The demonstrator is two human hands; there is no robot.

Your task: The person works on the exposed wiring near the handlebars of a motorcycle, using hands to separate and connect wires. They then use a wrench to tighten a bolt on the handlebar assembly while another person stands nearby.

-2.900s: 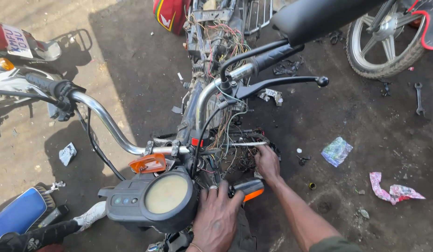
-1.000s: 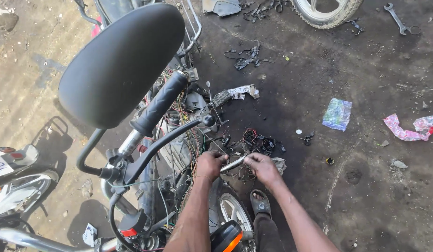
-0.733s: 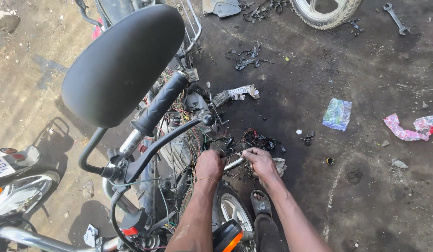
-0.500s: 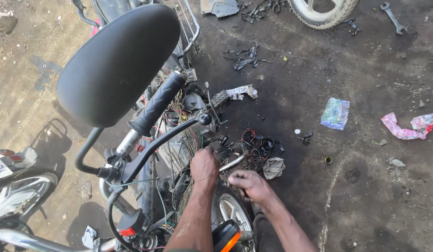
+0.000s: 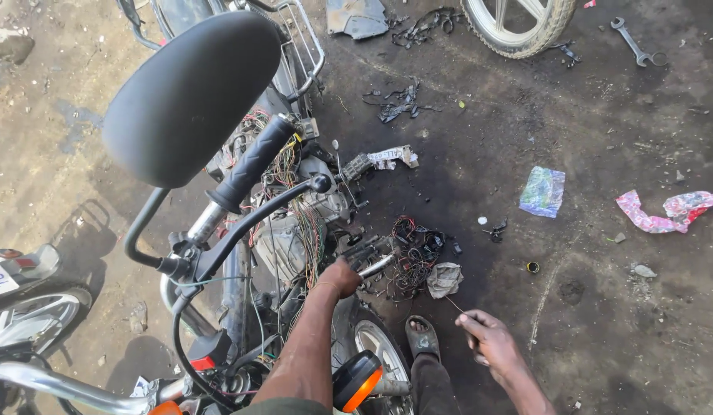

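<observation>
I look down over a stripped motorcycle with bare wiring (image 5: 299, 223) hanging along its frame. My left hand (image 5: 342, 277) reaches down beside the engine and is closed on the end of a silver metal rod (image 5: 378, 265). My right hand (image 5: 488, 340) is lower right, away from the bike, above the dark oily ground. Its fingers pinch a thin wire (image 5: 453, 304) that runs up toward a crumpled rag (image 5: 445, 278). A tangle of loose wires (image 5: 414, 247) lies on the ground just past the rod.
A black mirror (image 5: 191, 96), handlebar grip (image 5: 252, 164) and lever (image 5: 256, 219) stand close before me. Below are an orange turn signal (image 5: 358, 380), the front wheel (image 5: 374, 343) and a sandalled foot (image 5: 423, 336). A loose wheel (image 5: 518, 23), a wrench (image 5: 631, 42) and wrappers (image 5: 542, 190) lie farther off.
My right hand has let go of the rod at the engine and drawn back down and to the right, with a thin wire in it. My left hand stays on the rod.
</observation>
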